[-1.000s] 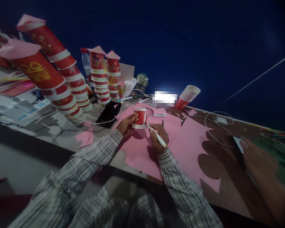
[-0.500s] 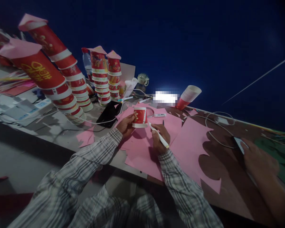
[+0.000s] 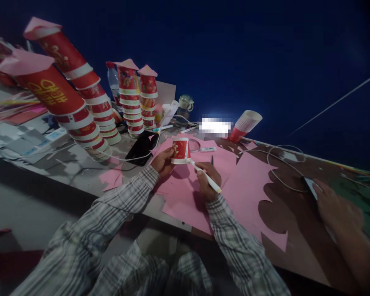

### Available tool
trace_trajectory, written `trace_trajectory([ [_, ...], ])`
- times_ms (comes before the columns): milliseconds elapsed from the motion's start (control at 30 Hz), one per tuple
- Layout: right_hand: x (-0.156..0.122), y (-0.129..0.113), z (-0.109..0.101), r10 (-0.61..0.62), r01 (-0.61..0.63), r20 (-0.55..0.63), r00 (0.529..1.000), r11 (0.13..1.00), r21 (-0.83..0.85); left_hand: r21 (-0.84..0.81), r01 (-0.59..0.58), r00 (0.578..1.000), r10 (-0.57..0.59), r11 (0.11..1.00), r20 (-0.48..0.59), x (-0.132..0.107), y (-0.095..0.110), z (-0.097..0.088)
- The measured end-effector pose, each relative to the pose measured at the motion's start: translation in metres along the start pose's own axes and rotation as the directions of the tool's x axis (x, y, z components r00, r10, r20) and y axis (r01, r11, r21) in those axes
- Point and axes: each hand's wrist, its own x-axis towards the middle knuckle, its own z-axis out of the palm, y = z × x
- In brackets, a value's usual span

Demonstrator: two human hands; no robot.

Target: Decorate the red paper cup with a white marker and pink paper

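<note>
My left hand (image 3: 163, 163) is closed on the side of a red and white paper cup (image 3: 180, 151), held above pink paper (image 3: 185, 201). The cup is upside down, its white rim at the bottom. In my right hand (image 3: 209, 181) is a white marker pen (image 3: 211, 182) with a yellowish end. Its tip is at the lower right edge of the cup, by the rim; I cannot tell whether it touches. Just beyond my right hand a white cap-like piece (image 3: 207, 149) and a small dark pen-like thing (image 3: 212, 160) lie on the paper.
Towers of red paper cups with pink cone tops (image 3: 74, 119) stand on the left, beside a bottle (image 3: 112, 80). A dark phone (image 3: 142, 148) and white cables lie near them. Nested cups (image 3: 246, 124) lean at the back. Another person's hand (image 3: 336, 205) holds a phone at right.
The cup has tilted and shifted slightly left and up in my left hand. The marker's tip has moved left and down, closer to the cup's rim.
</note>
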Motion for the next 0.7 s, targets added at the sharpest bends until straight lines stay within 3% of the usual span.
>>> trace_trajectory([
  [133,0.0002,0.0043,-0.002,0.105,-0.106,0.01,0.994,0.994,0.023,-0.015,0.005,1.0,-0.005,1.0,-0.007,-0.0011,-0.001,-0.0011],
  [333,-0.0026,0.0036,0.0033,-0.023,0.023,0.031,0.999,1.0,-0.004,-0.029,0.005,1.0,-0.006,1.0,-0.03,0.0023,0.0002,-0.0039],
  [433,-0.0034,0.0028,0.0031,-0.03,0.03,0.031,0.999,1.0,0.004,-0.016,0.009,1.0,-0.01,1.0,-0.014,0.0034,0.0005,-0.0041],
  [700,-0.0011,-0.0049,-0.0047,0.228,-0.221,-0.043,0.973,0.968,0.119,-0.065,0.13,0.991,-0.132,0.989,-0.036,-0.0032,0.0024,-0.0009],
])
